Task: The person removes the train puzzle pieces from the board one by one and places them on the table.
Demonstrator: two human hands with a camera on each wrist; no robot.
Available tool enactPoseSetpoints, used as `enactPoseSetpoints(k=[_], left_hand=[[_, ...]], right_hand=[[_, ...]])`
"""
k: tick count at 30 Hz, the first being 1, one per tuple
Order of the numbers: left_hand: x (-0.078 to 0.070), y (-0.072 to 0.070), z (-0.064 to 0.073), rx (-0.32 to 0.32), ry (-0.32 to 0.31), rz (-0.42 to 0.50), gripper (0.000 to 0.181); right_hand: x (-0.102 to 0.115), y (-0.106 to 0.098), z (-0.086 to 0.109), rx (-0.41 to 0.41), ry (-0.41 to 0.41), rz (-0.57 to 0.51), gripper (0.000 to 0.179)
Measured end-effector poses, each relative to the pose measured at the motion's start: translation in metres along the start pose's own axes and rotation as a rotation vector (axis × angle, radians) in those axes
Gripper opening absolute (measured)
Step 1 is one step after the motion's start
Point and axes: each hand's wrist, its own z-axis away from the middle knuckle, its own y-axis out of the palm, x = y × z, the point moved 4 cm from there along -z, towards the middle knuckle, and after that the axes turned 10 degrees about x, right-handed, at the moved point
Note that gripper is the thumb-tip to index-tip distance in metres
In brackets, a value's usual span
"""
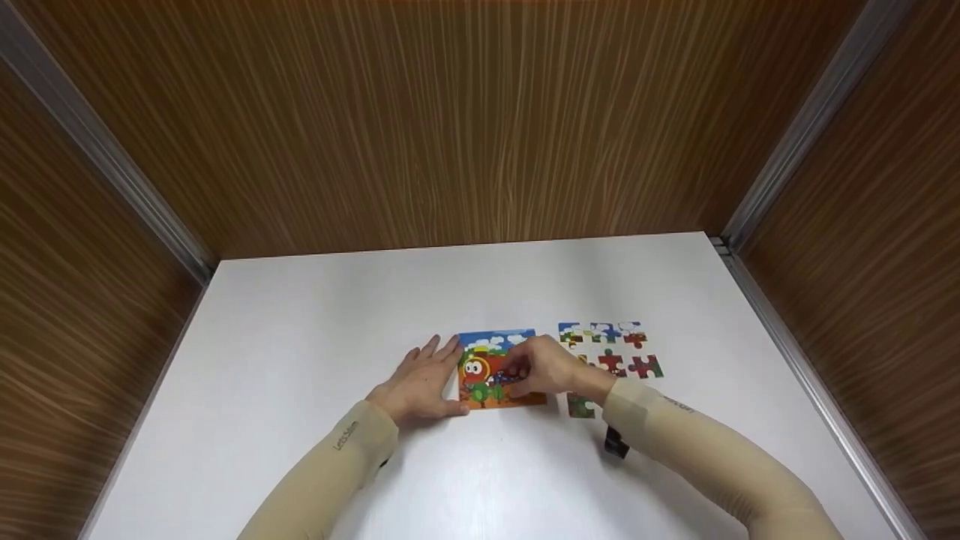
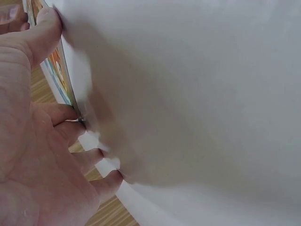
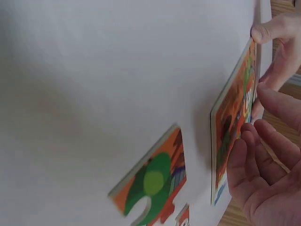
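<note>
A square picture puzzle board (image 1: 480, 371), with a cartoon face, clouds and orange ground, lies flat on the white table. My left hand (image 1: 424, 382) rests at its left side, fingers spread and fairly straight. The left thumb touches the near corner and a fingertip the far corner. My right hand (image 1: 551, 367) is over the board's right half with bent fingers. From the right wrist view, thumb (image 3: 277, 106) and fingers stand apart at the board's surface, and no piece shows between them. The palm and wrist hide part of the picture.
Loose jigsaw pieces lie right of the board: an upper row with a cloud piece (image 1: 602, 330), red pieces (image 1: 646, 366) below it, and a green-and-orange piece (image 3: 155, 181) nearest me. My right forearm covers some of this area. Wood-grain panels (image 1: 450, 135) enclose the table.
</note>
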Motion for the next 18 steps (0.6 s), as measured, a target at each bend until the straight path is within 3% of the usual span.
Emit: enactPoseSetpoints(k=[13,18], left_hand=[[0.000,-0.001,0.001,-0.003,0.005,-0.001,0.113],[0.000,0.000,0.001,-0.001,0.000,0.006,0.113]], right_hand=[[0.004,0.010,-0.011,0.003,0.009,0.048,0.041],[0.002,0.012,-0.011,-0.018,0.004,0.059,0.035]])
